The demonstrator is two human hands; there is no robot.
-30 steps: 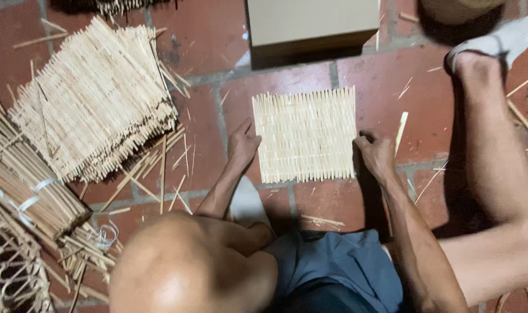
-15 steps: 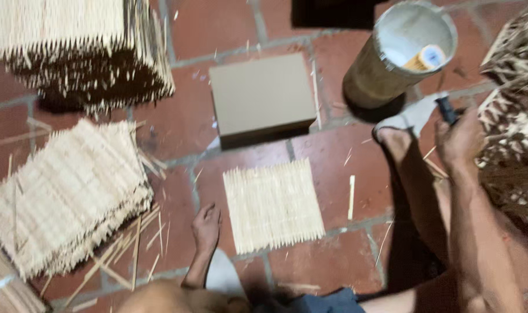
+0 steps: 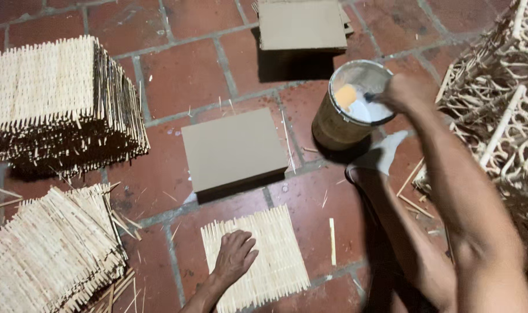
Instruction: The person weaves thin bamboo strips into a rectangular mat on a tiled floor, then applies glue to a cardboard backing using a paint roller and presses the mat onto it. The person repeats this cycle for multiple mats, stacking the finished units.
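Presently, finished mat stacks (image 3: 61,98) stand far left on the brick floor (image 3: 183,75). One woven mat (image 3: 255,258) lies near centre, pinned flat under the open left hand (image 3: 234,258). Right hand (image 3: 406,93) grips a brush handle inside the glue pot (image 3: 351,107); mat appears uncoated.

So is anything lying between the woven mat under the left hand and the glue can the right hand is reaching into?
Yes: a flat cardboard-coloured board sits on the floor between the mat and the can.
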